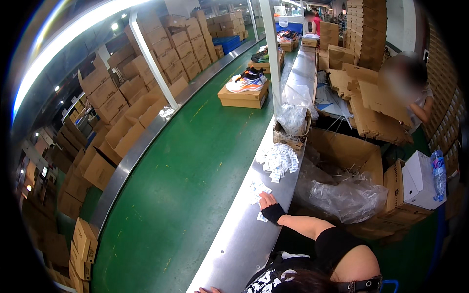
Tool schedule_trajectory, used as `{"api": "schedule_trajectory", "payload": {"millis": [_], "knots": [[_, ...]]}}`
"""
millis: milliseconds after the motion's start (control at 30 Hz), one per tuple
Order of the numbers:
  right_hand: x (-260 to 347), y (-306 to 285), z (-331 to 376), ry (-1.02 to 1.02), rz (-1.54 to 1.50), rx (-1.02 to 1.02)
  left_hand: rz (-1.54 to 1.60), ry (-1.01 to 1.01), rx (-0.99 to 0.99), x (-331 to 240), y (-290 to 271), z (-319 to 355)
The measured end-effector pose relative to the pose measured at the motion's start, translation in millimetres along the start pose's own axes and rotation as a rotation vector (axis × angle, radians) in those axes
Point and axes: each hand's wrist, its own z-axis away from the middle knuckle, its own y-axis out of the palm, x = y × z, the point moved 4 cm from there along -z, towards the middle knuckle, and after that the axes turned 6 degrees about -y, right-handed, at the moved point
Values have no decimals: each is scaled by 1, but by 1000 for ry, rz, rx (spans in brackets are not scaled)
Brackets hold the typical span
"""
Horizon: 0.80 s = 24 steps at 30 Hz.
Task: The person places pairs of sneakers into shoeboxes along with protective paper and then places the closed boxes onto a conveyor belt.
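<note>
Silver metal surface ran beside a green belt. Right hand, black wristband on, lay at the loose white packets on that surface; its grip was apart, fingers stretched out, nothing visibly clamped. Left hand was mostly cut off by the lower edge, so couldn't tell its grip. Bigger packet heap sat just beyond the right hand, near a small carton holding clear plastic. On the belt, multicoloured sports shoes stood on a brown shoebox. Right of the surface: plastic film in a large open carton, bottle by a white box, and a co-worker at flattened cardboard.
</note>
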Motion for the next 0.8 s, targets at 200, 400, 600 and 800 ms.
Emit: {"api": "schedule_trajectory", "payload": {"millis": [200, 400, 600, 800], "knots": [[3, -2, -1, 3, -9, -14, 24, 17, -5, 11, 17, -6], [2, -2, -2, 22, -26, 13, 16, -1, -11, 11, 17, -4], [3, -3, -2, 35, -16, 7, -3, 4, -2, 6, 9, -2], [4, -5, -3, 37, -11, 9, -29, 9, 7, 5, 9, -2]]}}
